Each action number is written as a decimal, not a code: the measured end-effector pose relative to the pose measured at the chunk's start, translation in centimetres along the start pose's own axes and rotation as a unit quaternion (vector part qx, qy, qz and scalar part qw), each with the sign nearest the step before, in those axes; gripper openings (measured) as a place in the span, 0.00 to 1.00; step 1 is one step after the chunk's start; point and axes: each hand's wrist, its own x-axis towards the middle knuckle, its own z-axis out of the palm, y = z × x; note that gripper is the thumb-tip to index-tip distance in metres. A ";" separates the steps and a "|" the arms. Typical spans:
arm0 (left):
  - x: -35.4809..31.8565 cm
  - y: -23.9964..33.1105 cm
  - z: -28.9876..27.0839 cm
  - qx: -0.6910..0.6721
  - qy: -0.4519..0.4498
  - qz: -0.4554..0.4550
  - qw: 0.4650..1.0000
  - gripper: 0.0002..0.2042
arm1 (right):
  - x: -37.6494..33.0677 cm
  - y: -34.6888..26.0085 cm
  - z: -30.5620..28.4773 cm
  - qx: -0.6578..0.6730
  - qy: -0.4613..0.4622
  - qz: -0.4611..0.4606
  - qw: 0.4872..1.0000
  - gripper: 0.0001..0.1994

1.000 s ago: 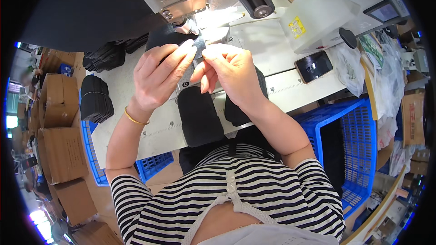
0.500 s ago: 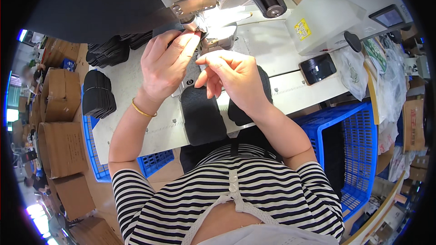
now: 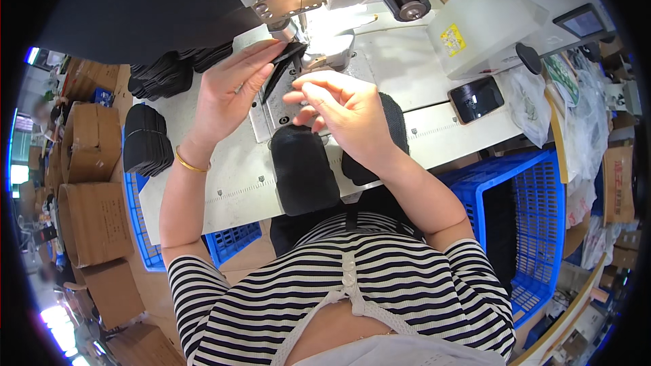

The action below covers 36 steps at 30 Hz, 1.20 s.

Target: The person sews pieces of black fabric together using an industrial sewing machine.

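Black fabric piece (image 3: 281, 64) is pinned flat beneath the sewing machine's presser foot (image 3: 298, 37) by the extended left hand (image 3: 227, 91); the right hand (image 3: 346, 112), fingers loosely curled and empty, hovers beside it.

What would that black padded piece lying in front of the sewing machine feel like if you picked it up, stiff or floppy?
Probably soft and bendy: the black padded piece looks like thick fabric, and its end droops over the table edge. Likely light for its size. Its matte, fuzzy surface suggests it would not slip easily, and lying flat it should not roll.
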 end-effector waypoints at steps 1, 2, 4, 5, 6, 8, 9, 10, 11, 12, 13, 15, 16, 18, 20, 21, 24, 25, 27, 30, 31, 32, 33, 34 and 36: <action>0.0 -0.2 0.2 0.070 0.001 0.058 0.996 0.16 | 0.1 0.1 0.2 -0.012 0.014 -0.006 1.000 0.11; 0.0 -0.1 0.5 0.071 0.002 0.058 0.996 0.16 | 0.2 0.3 0.3 -0.012 0.012 -0.006 1.000 0.11; 0.2 0.3 1.2 0.150 0.063 0.136 0.977 0.19 | 0.3 0.5 0.5 -0.021 0.005 -0.036 0.999 0.12; 0.0 0.3 1.5 0.129 0.093 0.121 0.980 0.20 | 0.2 0.3 0.7 -0.021 0.003 -0.035 0.999 0.12; 0.0 0.7 1.5 0.129 0.093 0.122 0.980 0.20 | 0.1 0.0 0.8 -0.019 0.003 -0.037 0.999 0.13; -0.2 2.1 1.4 0.159 0.082 0.151 0.972 0.17 | 0.0 -0.1 0.9 -0.017 0.004 -0.037 0.999 0.13; -0.3 2.8 1.8 0.171 0.096 0.156 0.968 0.17 | -0.1 -0.1 0.9 -0.021 0.001 -0.044 0.999 0.13; -0.2 3.4 2.0 0.170 0.096 0.156 0.968 0.17 | -0.2 0.0 0.8 -0.024 -0.003 -0.051 0.998 0.12; -0.1 4.0 2.1 0.189 0.094 0.157 0.965 0.18 | -0.2 0.0 0.7 -0.026 -0.001 -0.050 0.998 0.12; -0.1 4.4 2.1 0.211 0.092 0.158 0.960 0.19 | -0.3 -0.1 0.7 -0.018 -0.001 -0.045 0.999 0.12; -0.2 4.3 2.3 0.228 0.095 0.171 0.954 0.21 | -0.4 -0.2 0.8 -0.010 0.000 -0.040 0.999 0.12; -0.4 4.4 2.8 0.245 0.098 0.173 0.949 0.21 | -0.6 -0.4 0.7 -0.015 0.005 -0.036 0.999 0.12; -0.5 4.5 3.0 0.262 0.102 0.177 0.943 0.22 | -0.7 -0.6 0.6 -0.020 0.011 -0.034 0.999 0.12; -0.6 5.0 3.6 0.275 0.094 0.168 0.942 0.22 | -1.0 -1.4 0.5 -0.047 0.012 -0.036 0.998 0.11; -0.7 5.5 4.0 0.262 0.109 0.139 0.949 0.23 | -1.3 -1.5 0.1 -0.073 0.011 -0.038 0.997 0.11; -0.9 5.8 4.0 0.240 0.097 0.119 0.959 0.23 | -1.4 -1.2 -0.4 -0.103 -0.017 -0.017 0.994 0.11; -2.4 6.0 4.0 0.189 0.117 0.108 0.969 0.23 | -2.2 -1.6 -1.2 -0.147 -0.046 -0.007 0.988 0.09; -3.0 5.9 3.8 0.201 0.131 0.136 0.961 0.20 | -2.7 -1.7 -1.2 -0.103 -0.031 0.017 0.994 0.09; -3.4 5.5 3.1 0.195 0.116 0.166 0.960 0.19 | -3.2 -2.2 -1.2 -0.081 -0.027 0.043 0.995 0.11; -3.5 5.7 3.1 0.206 0.104 0.217 0.949 0.17 | -3.9 -2.4 -0.9 -0.067 -0.023 0.032 0.997 0.10; -3.5 5.7 3.2 0.213 0.100 0.234 0.943 0.17 | -3.9 -2.4 -0.9 -0.067 -0.024 0.032 0.997 0.10; -3.6 5.7 3.2 0.220 0.095 0.250 0.938 0.18 | -3.9 -2.4 -0.9 -0.070 -0.026 0.017 0.997 0.10; -3.5 5.8 3.2 0.220 0.095 0.251 0.938 0.18 | -3.9 -2.3 -0.9 -0.073 -0.028 0.002 0.997 0.10; -3.5 5.9 3.2 0.230 0.094 0.263 0.932 0.18 | -3.8 -2.2 -0.9 -0.072 -0.027 0.001 0.997 0.10; -3.4 5.9 3.3 0.239 0.092 0.273 0.927 0.18 | -3.6 -1.9 -0.8 -0.111 -0.021 -0.033 0.993 0.10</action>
